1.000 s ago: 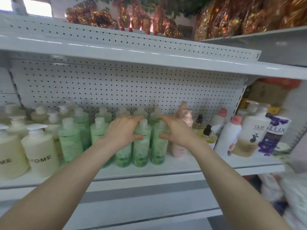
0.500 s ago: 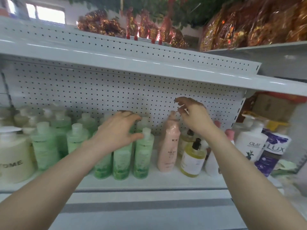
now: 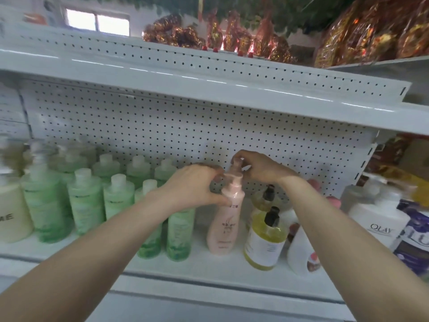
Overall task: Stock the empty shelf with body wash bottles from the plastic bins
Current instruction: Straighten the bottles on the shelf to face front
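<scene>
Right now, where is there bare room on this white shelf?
Narrow patches only: the gap between the pink plastic pump bottle and the yellow-filled clear bottle, and the white metal shelf's front strip. Crowded: green translucent bottles left, white Olay bottle right.

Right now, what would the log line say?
left hand: grips front pink bottle at neck | right hand: pinches rear pink bottle at pump | shelf: green bottles to left

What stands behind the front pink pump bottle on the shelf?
A second pink pump bottle: only its pump top shows, pinched by the right hand. Its body is hidden by the front pink pump bottle. Behind both, white perforated back panel.
</scene>
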Demonstrator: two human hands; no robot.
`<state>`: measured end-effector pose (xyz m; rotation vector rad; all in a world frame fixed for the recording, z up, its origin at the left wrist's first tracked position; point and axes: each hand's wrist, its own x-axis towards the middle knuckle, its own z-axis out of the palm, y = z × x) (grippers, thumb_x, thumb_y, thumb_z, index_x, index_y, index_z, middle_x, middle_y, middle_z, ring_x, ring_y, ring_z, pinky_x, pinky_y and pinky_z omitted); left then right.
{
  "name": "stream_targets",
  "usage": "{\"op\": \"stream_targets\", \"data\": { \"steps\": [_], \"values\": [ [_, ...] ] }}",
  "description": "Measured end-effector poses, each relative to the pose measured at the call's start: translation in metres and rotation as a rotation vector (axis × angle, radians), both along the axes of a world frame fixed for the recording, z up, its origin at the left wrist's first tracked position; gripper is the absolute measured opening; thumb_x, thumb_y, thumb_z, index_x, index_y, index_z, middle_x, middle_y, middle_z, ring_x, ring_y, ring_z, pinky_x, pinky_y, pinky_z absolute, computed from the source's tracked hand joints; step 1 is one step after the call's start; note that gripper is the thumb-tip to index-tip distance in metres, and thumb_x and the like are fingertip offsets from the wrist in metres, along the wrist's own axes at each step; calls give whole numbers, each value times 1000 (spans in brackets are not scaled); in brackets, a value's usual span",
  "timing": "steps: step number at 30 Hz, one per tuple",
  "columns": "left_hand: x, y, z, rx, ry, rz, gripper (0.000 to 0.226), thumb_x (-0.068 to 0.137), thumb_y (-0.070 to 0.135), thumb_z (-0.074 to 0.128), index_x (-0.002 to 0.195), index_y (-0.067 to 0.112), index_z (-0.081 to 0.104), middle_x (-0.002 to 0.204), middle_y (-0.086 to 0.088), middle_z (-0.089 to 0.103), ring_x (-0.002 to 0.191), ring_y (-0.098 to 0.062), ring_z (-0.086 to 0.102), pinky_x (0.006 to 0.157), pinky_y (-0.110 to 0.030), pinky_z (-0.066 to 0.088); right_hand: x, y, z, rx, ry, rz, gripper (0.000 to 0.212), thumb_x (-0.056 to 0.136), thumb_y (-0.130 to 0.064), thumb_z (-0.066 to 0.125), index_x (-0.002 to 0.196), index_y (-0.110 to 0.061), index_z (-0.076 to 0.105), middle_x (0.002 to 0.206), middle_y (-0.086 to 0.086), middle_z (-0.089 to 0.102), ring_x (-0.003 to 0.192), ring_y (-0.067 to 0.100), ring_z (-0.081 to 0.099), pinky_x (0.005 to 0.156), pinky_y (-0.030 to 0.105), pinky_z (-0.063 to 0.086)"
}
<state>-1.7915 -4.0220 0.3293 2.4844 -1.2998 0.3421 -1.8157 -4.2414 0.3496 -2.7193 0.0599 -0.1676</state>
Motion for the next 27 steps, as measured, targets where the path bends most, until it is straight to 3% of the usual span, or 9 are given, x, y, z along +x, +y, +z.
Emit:
{"op": "stream_targets", "data": {
  "steps": [3, 8, 12, 14, 16, 20, 24, 27],
  "values": [
    [2, -9, -1, -9, 85, 6, 78, 63, 71, 68, 129, 36, 45, 117, 17, 63, 104, -13, 59, 77, -29, 46, 2, -5, -3, 57, 23, 29, 36, 86, -27, 74, 115, -29, 54, 114, -6, 63, 107, 13, 60, 93, 35, 51],
    [1, -24, -3, 4, 192, -26, 79, 57, 60, 77, 128, 42, 46, 119, 15, 63, 103, -11, 60, 88, -33, 50, 1, -7, -9, 81, 45, 56, 46, 78, -21, 79, 112, -30, 50, 113, -5, 63, 107, 15, 60, 93, 39, 50],
    [1, -24, -2, -21, 239, -40, 63, 61, 45, 82, 117, 39, 52, 103, 21, 64, 85, 1, 58, 73, -22, 48, 1, -4, -11, 77, 5, 55, 46, 77, -16, 79, 110, -25, 49, 111, 0, 62, 102, 19, 60, 87, 36, 52],
    [0, -19, 2, -13, 222, -37, 53, 63, 42, 83, 104, 42, 50, 84, 27, 57, 73, 13, 51, 58, -8, 36, 1, -2, -13, 78, -15, 58, 44, 78, -19, 79, 109, -25, 48, 108, 0, 62, 96, 16, 60, 77, 29, 49],
    [-3, -13, 4, -5, 201, -35, 51, 64, 41, 83, 94, 45, 42, 74, 30, 50, 66, 17, 48, 52, -6, 33, 2, 0, -14, 70, -32, 55, 45, 79, -23, 79, 110, -27, 47, 105, -2, 62, 88, 11, 58, 68, 24, 43],
    [-5, -4, 5, 6, 178, -35, 49, 64, 44, 83, 92, 44, 43, 78, 22, 59, 71, 5, 54, 54, -11, 32, 5, 7, -15, 72, -43, 57, 48, 79, -27, 80, 115, -29, 48, 102, -4, 62, 91, 12, 58, 67, 23, 42],
    [-5, 2, 6, -3, 180, -43, 43, 62, 42, 84, 83, 43, 46, 83, 17, 63, 72, 6, 55, 56, -11, 34, 5, 12, -17, 107, -48, 56, 48, 79, -25, 80, 115, -26, 49, 101, -1, 63, 90, 16, 59, 69, 24, 44],
    [-3, 4, 3, -15, 196, -58, 37, 60, 43, 85, 78, 40, 52, 81, 11, 66, 73, -1, 59, 61, -16, 44, 5, 17, -18, 125, -48, 70, 47, 80, -23, 79, 115, -23, 48, 102, 1, 64, 92, 18, 60, 70, 23, 45]
  ]
}}
